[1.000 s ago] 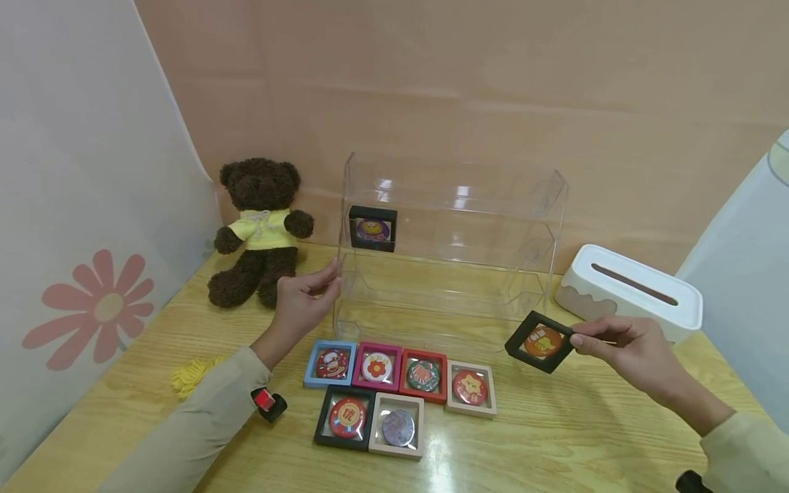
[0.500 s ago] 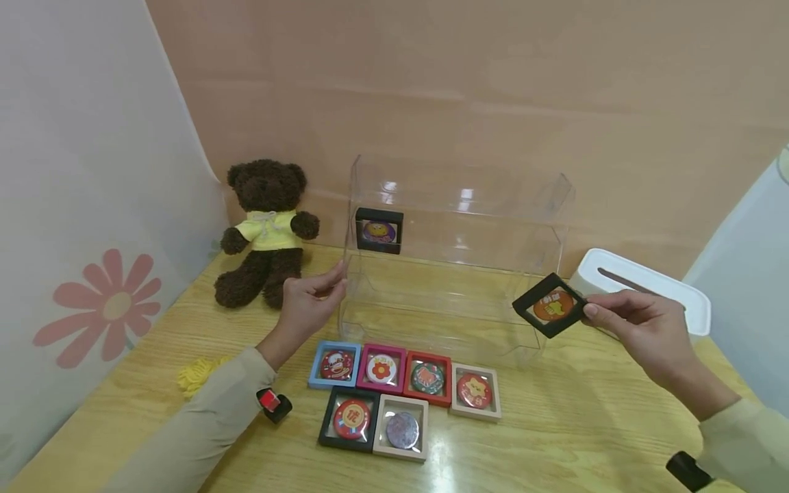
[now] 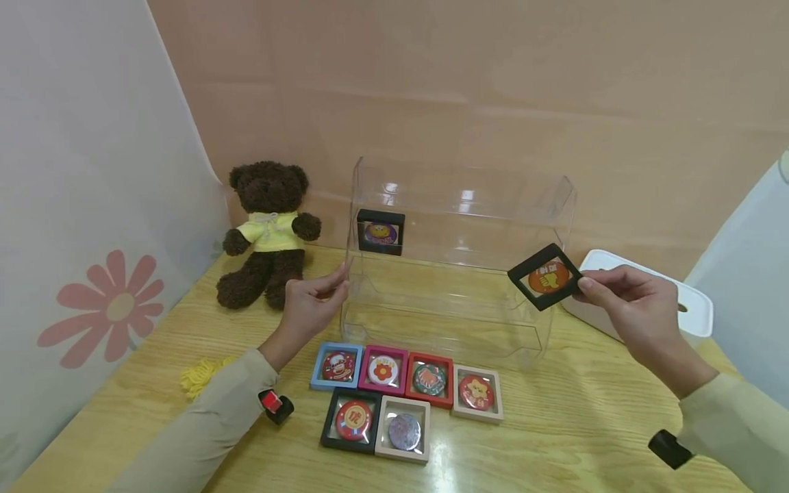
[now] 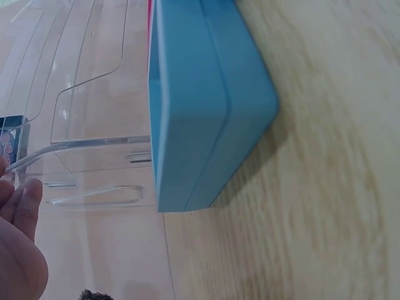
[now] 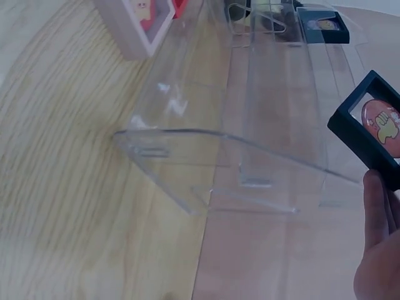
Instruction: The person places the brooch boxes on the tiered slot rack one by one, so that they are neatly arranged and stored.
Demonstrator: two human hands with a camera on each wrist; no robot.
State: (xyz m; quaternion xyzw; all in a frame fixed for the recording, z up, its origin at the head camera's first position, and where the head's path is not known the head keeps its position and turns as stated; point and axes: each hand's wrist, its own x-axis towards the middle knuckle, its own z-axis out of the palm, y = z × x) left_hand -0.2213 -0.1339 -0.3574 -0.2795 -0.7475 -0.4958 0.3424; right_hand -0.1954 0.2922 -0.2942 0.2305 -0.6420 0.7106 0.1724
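Note:
My left hand (image 3: 314, 305) pinches the left side edge of a clear plastic tiered display rack (image 3: 456, 299), fingers on one side and thumb on the other. The right hand (image 3: 641, 315) holds a black square frame (image 3: 545, 277) by its corner, tilted in the air before the rack's right side. Inside that frame is an orange badge with a yellow thumbs-up, seen also in the right wrist view. Another black frame with a purple badge (image 3: 381, 233) stands at the left end of the rack's upper tier.
Framed badges lie on the table before the rack: blue (image 3: 336, 366), magenta (image 3: 383, 370), red (image 3: 429, 380), beige (image 3: 477, 393), black (image 3: 350, 420) and another beige (image 3: 403, 429). A teddy bear (image 3: 268, 233) sits left, a white-topped tissue box (image 3: 693, 311) right, yellow yarn (image 3: 200, 376) near the left sleeve.
My right hand has raised the black frame with the orange badge from low by the rack's front right to about its middle height. The left hand keeps its hold on the rack's edge.

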